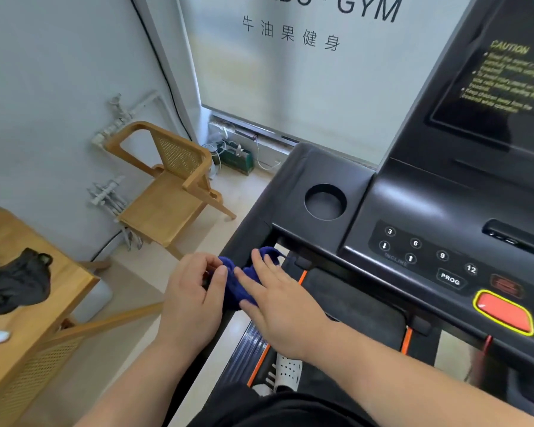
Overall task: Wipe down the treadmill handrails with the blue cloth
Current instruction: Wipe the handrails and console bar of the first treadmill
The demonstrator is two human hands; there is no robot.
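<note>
Cloth (246,285), blue, is bunched over the left handrail (244,241), mostly hidden between both hands. Left hand (195,300) grip pinches its near edge; right hand (278,300) lies flat on it, fingers extended, grasping nothing. Handrail below the hands is covered. Console (413,241) stands right; chair (170,192) and tabletop (22,328) stand left.

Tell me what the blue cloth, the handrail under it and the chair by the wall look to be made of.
Blue cloth: soft fabric, bunched in folds, matte. Handrail: black, smooth, probably plastic or coated metal; cannot tell which. Chair: light wood with visible grain, woven cane-like back panel.
</note>
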